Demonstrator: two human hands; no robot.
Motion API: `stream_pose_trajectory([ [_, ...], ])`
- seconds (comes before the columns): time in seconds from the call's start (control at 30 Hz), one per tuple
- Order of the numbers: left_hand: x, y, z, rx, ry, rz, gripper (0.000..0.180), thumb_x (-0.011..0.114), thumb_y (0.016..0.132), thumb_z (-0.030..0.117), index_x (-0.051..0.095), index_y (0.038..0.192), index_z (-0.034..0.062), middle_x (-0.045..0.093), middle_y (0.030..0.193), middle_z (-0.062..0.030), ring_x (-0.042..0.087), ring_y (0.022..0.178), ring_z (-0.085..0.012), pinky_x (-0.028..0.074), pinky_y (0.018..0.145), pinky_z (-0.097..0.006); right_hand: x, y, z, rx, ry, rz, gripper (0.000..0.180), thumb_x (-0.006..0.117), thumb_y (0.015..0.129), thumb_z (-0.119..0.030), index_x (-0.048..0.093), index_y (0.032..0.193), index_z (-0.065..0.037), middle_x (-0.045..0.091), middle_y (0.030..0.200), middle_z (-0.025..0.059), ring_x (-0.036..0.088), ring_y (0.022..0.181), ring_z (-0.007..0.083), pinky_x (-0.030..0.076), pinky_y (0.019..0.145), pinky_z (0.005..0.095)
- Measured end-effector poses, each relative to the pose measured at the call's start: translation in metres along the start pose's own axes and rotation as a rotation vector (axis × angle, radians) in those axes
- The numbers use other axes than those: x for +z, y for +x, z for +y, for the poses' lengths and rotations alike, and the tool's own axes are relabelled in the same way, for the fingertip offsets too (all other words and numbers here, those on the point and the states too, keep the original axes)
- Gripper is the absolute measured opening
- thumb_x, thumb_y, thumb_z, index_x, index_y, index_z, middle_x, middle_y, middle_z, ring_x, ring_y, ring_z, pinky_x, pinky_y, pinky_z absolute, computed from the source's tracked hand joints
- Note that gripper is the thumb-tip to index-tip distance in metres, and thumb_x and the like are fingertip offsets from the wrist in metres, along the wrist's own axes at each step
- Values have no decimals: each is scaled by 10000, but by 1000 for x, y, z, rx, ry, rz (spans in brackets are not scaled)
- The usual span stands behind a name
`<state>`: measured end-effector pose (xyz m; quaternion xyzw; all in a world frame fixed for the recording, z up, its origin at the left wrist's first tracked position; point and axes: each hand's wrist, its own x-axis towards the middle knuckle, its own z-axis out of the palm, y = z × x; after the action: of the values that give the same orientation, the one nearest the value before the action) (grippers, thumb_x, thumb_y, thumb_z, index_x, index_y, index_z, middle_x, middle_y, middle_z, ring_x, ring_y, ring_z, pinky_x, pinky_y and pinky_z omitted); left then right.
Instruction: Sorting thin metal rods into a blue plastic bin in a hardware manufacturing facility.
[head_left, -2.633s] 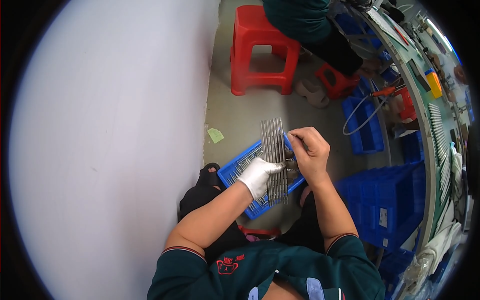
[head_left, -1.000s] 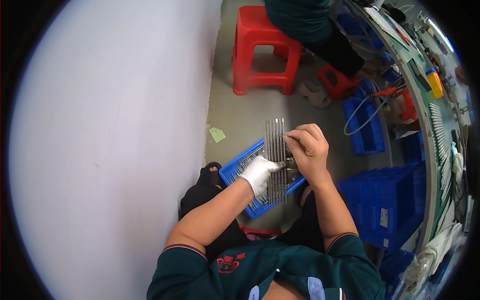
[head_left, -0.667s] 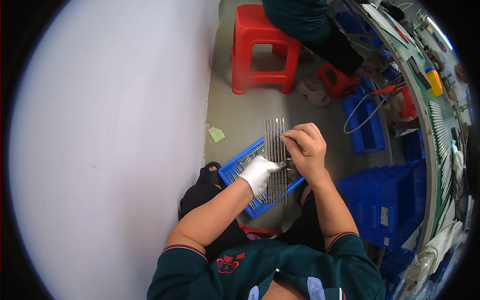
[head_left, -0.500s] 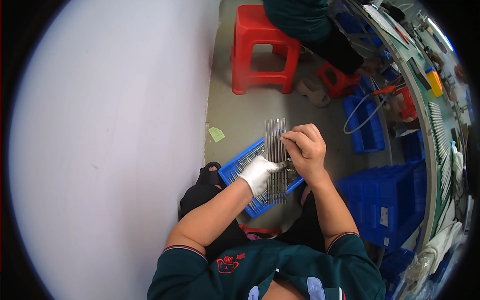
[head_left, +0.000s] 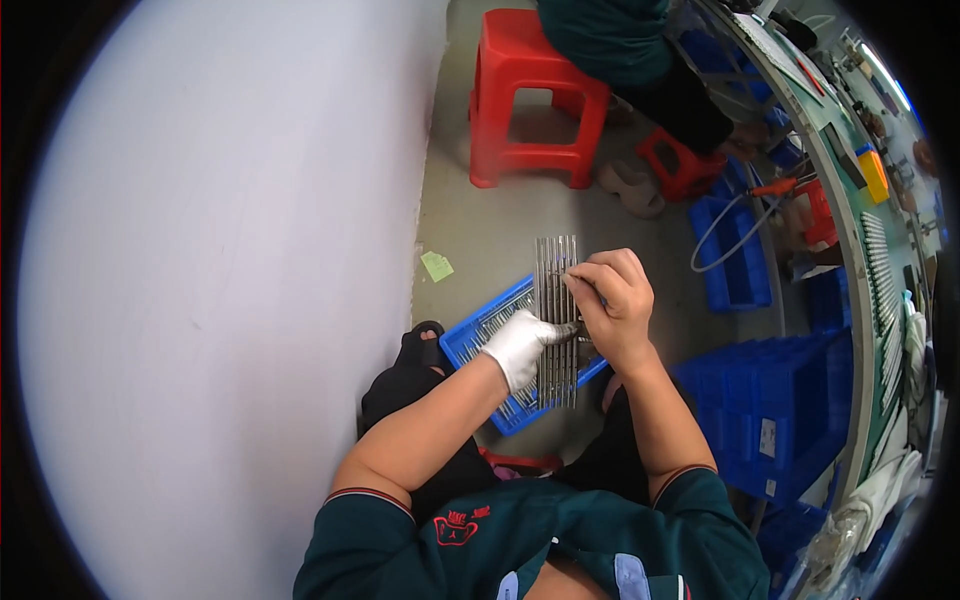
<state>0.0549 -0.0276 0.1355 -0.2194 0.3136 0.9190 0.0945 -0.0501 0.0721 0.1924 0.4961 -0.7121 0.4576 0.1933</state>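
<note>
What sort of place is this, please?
Probably a factory workshop: a long green-topped workbench carries a row of small parts, blue crates stand beside it, and the gloved left hand holds slender metal rods above a blue tray.

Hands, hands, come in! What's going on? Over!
Left hand, gloved: gripping metal rods. Right hand: pinched closed at their upper part. Blue tray below, partly covered by rods.

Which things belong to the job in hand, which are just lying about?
In the job:
- metal rods
- gloved left hand, holding them
- right hand, pinching at them
- blue tray with more rods

Apparently just lying about:
- green paper
- yellow box
- orange-handled hose
</note>
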Motion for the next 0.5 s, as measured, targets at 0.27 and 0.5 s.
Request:
stream_pose_trajectory([
  [0.27, -1, 4, -4, 23, 25, 6, 330, 613, 858, -10, 559, 1177, 59, 643, 1030, -56, 653, 936, -188, 556, 799, -334, 0, 1, -3, -51, -87, -27, 154, 722, 656, -5, 648, 781, -57, 587, 757, 57, 558, 712, 240, 441, 616, 343],
  [0.5, 4, 6, -8, 78, 169, 101, 336, 623, 840, -17, 562, 1164, 48, 642, 1026, -47, 647, 931, -177, 547, 785, -321, 3, -2, 0, -77, -213, -53, 168, 724, 635, -38, 646, 768, -103, 588, 757, 19, 558, 723, 223, 437, 621, 348],
])
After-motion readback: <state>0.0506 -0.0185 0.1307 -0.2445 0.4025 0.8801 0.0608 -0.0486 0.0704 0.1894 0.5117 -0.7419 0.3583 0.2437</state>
